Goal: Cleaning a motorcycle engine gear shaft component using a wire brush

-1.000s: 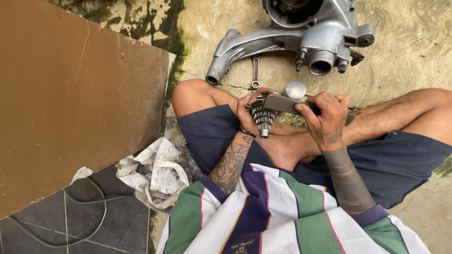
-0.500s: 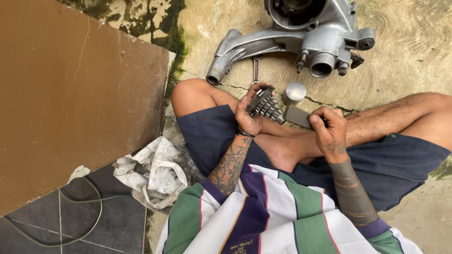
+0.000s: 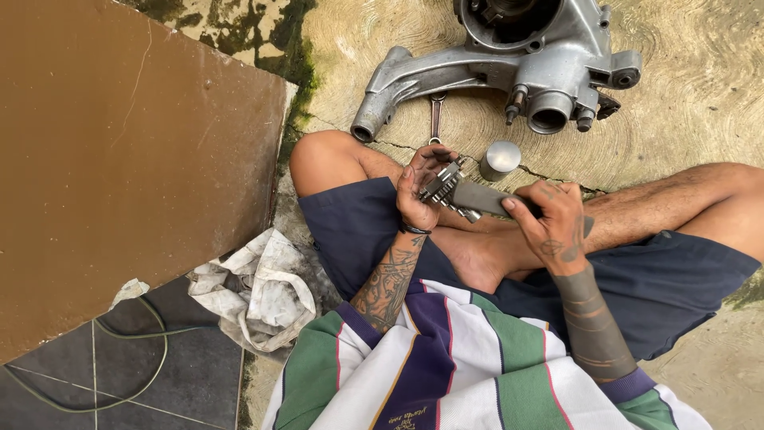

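Note:
I sit cross-legged on concrete. My left hand (image 3: 418, 191) is closed around a small stack of metal gears on a shaft (image 3: 442, 186), held above my knees. My right hand (image 3: 549, 223) grips a flat grey metal bar (image 3: 481, 197) whose far end lies against the gear stack. Just beyond my hands a short silver metal cylinder (image 3: 500, 159) stands on the ground. A large grey cast-aluminium engine casing (image 3: 509, 68) lies further out, with a wrench (image 3: 435, 119) partly under its arm.
A big brown board (image 3: 127, 151) leans at the left. A crumpled dirty white rag (image 3: 255, 291) lies beside my left thigh. A thin green cable (image 3: 119, 382) loops over dark tiles at lower left. Mossy concrete surrounds the casing.
My left hand lifted the gear stack up and then lowered it slightly. My right hand brought the grey bar back against the gears. The view shifted a little.

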